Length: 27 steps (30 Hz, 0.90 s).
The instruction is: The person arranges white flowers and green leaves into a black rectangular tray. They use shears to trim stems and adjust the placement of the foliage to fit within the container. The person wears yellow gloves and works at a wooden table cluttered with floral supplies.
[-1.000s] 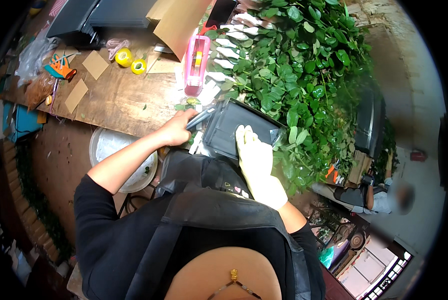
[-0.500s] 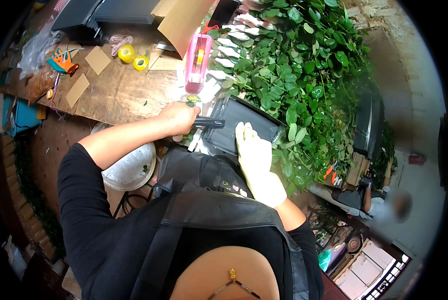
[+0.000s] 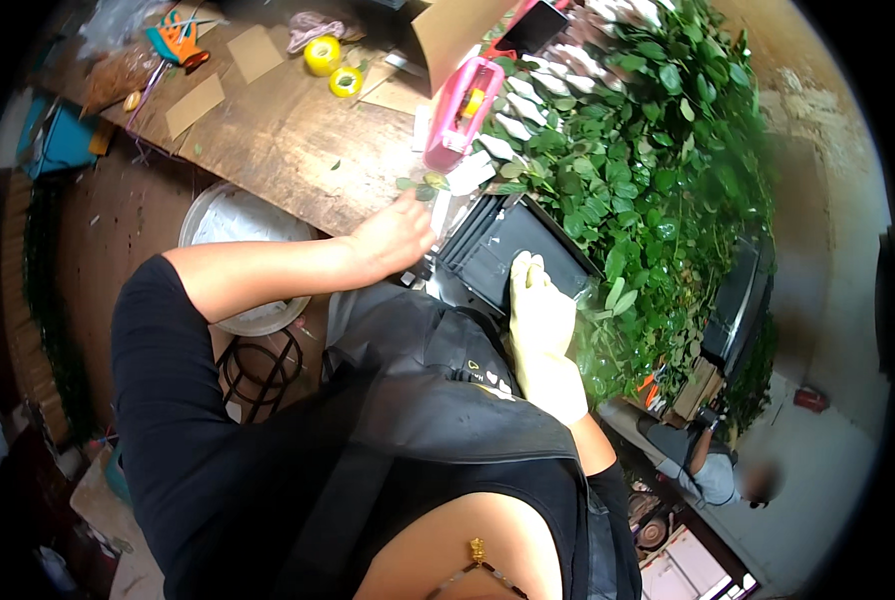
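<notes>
My right hand (image 3: 542, 322), in a pale yellow glove, lies over the near edge of a shallow black tray (image 3: 523, 248). Its fingers are together and press on the tray's surface; its thumb is hidden. The tray has folded-looking ridges along its left side. My bare left hand (image 3: 393, 240) is curled just left of the tray, apart from it. Below its fingers shows a small dark part of a black stapler (image 3: 421, 269), mostly hidden by the hand. A few leaves (image 3: 425, 186) lie beyond the left hand, next to a pink tape dispenser (image 3: 466, 112).
A big heap of leafy green stems (image 3: 658, 190) with white-wrapped ends fills the right. On the wooden table (image 3: 298, 140) are yellow tape rolls (image 3: 323, 56), cardboard pieces (image 3: 196, 104) and orange-handled pruners (image 3: 180, 42). A white bucket (image 3: 243, 215) stands below. Another person (image 3: 713, 470) is at far right.
My left hand has drawn back from the tray's left edge; the stapler that reached onto the tray is now mostly out of sight. The whole view has shifted, with the table things further right.
</notes>
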Each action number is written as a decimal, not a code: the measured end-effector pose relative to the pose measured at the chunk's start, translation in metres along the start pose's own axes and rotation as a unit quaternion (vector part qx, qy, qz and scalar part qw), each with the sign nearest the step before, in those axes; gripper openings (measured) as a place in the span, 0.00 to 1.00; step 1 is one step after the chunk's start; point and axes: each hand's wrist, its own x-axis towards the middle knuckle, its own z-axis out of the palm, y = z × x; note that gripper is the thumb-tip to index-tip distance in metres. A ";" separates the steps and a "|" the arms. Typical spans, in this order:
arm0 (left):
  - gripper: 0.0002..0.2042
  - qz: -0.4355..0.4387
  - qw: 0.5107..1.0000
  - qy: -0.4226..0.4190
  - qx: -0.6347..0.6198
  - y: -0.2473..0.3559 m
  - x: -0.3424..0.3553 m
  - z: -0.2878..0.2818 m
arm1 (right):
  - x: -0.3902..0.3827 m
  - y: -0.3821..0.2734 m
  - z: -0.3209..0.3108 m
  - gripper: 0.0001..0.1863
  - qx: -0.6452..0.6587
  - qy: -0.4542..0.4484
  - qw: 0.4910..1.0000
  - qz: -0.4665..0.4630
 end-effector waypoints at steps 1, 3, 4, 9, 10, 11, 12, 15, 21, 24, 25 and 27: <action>0.09 0.026 1.000 0.007 -0.006 0.000 0.002 -0.004 | 0.000 0.000 -0.002 0.28 0.001 0.003 1.000 -0.001; 0.09 0.056 0.997 0.044 0.028 -0.005 0.003 -0.012 | -0.001 0.000 -0.001 0.28 0.004 0.014 1.000 -0.006; 0.09 0.072 0.994 0.064 0.047 -0.009 0.005 -0.012 | -0.001 0.000 -0.001 0.28 0.002 0.016 1.000 -0.009; 0.10 0.111 0.990 0.089 -0.006 -0.022 0.019 -0.010 | -0.001 0.001 0.000 0.28 -0.002 0.004 1.000 -0.003; 0.10 0.128 0.988 0.092 -0.004 -0.025 0.022 -0.009 | -0.001 0.000 0.000 0.28 -0.001 0.006 1.000 -0.002; 0.09 0.144 0.985 0.095 -0.003 -0.027 0.025 -0.009 | 0.000 0.000 0.000 0.28 -0.001 0.008 1.000 -0.001; 0.09 0.146 0.986 0.079 -0.019 -0.029 0.027 -0.009 | 0.000 0.000 0.000 0.28 -0.001 0.010 1.000 0.000; 0.07 0.139 0.988 -0.001 -0.073 -0.035 0.037 -0.007 | 0.001 -0.001 -0.003 0.28 0.012 -0.009 1.000 0.011; 0.06 0.187 0.977 -0.019 -0.104 -0.062 0.052 0.007 | 0.001 -0.002 -0.004 0.28 0.019 -0.003 1.000 0.023; 0.04 0.271 0.945 0.179 -0.025 -0.076 0.075 0.016 | 0.000 -0.001 -0.004 0.28 0.038 0.006 0.999 0.026; 0.04 0.231 0.964 0.131 0.002 -0.079 0.082 0.017 | 0.000 -0.001 -0.002 0.28 0.032 0.007 0.999 0.027; 0.05 0.112 0.977 0.144 0.112 -0.077 0.100 0.017 | -0.001 -0.002 -0.001 0.28 0.020 0.011 0.999 0.030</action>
